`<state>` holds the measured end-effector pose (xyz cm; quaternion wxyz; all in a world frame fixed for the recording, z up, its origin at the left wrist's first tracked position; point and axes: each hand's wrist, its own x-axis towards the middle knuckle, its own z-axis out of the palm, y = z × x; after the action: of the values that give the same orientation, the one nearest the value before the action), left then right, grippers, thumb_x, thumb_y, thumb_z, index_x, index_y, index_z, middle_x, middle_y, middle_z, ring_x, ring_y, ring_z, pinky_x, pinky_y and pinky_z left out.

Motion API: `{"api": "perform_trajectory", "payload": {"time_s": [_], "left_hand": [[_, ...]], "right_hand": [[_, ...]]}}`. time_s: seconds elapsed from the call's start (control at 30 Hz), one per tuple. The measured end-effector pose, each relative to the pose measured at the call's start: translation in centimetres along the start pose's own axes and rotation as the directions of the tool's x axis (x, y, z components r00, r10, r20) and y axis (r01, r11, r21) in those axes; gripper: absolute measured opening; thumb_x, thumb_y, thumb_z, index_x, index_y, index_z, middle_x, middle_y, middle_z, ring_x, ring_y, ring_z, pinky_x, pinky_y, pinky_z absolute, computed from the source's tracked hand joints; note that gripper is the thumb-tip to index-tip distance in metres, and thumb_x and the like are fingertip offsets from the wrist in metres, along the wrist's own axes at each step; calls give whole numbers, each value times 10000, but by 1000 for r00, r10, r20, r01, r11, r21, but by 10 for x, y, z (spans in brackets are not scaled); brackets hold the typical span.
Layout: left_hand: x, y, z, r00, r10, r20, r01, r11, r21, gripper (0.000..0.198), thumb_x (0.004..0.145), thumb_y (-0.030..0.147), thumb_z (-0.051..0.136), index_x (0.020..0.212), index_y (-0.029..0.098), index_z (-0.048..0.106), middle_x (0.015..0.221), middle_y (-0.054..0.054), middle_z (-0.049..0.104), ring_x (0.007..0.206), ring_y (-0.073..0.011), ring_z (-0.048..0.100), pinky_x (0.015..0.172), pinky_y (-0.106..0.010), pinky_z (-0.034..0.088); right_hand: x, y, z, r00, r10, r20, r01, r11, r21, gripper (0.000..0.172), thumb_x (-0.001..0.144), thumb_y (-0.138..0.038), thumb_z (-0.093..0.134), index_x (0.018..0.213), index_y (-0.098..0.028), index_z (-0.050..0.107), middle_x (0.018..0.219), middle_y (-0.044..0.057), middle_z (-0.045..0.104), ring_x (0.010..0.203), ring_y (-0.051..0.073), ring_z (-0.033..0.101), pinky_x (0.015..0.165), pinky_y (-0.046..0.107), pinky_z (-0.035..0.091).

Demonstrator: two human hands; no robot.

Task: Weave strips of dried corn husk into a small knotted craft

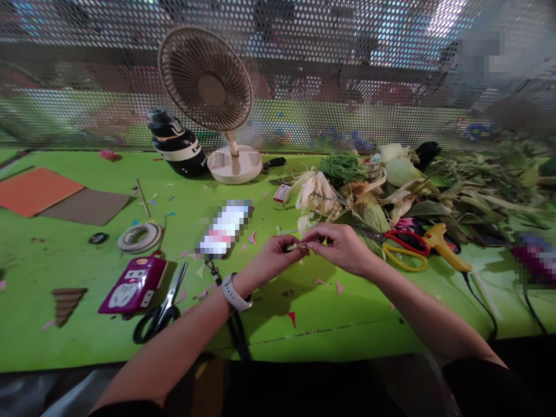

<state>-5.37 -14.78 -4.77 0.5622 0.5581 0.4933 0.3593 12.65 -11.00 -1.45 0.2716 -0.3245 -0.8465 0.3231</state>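
Note:
My left hand [274, 255] and my right hand [341, 248] meet over the middle of the green table, fingertips nearly touching. Between them they pinch a small pale strip that looks like corn husk [299, 247]; its exact shape is partly covered by my fingers. Behind my hands lies a heap of dried corn husks [319, 196] with brown corn silk and a bundle of green string [343, 167]. To the right of my right hand are red-and-yellow-handled scissors [406, 250] and a yellow glue gun [447, 246]. Left of my left hand lies a phone [226, 229] on a dark strap.
A fan [234, 165] and black bottle [182, 152] stand before a perforated metal screen [304, 69]. At left are a tape roll [139, 237], purple power socket [134, 284], black-handled scissors [163, 310] and orange sheet [39, 190]. Paper scraps are scattered around.

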Motion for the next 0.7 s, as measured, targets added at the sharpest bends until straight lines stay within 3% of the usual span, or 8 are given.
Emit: {"api": "perform_trajectory", "payload": {"time_s": [0.17,0.3,0.5,0.6,0.7], "left_hand": [[-1,4,0,999,8,-33,-7,999,38,296,739,419,647,848,145,679,731,-15,650,627,-113,525,588,-235,384],[0,2,1,999,23,-31,-24,999,-23,279,720,410,671,825,152,674,740,-16,654,669,-126,552,643,-248,411],[1,-1,2,998,29,-47,-29,1000,-11,262,718,397,677,813,154,681,704,-3,635,594,-101,502,567,-227,368],[1,-1,4,998,3,-57,-5,1000,-27,264,732,399,667,828,154,678,688,0,629,549,-86,464,518,-219,322],[1,0,4,997,25,-67,-31,995,-96,248,718,362,686,851,153,671,738,-10,646,578,-87,490,538,-221,347]], "right_hand": [[0,3,3,998,-40,-47,35,993,-112,150,813,-115,597,862,-180,723,839,41,663,789,147,609,696,261,455],[0,6,7,996,-42,-84,31,991,-132,163,811,-120,608,869,-198,738,795,38,659,757,146,606,671,256,456],[1,5,1,995,-98,9,99,992,-80,172,827,-153,584,923,-165,725,811,53,665,752,146,605,682,267,464],[2,3,0,998,-61,-5,60,997,-52,224,822,-149,577,1013,-180,690,848,39,677,732,128,605,687,256,467],[2,1,3,994,-105,-28,102,990,-94,240,824,-137,567,1033,-191,673,871,33,682,769,132,604,710,258,462]]}}
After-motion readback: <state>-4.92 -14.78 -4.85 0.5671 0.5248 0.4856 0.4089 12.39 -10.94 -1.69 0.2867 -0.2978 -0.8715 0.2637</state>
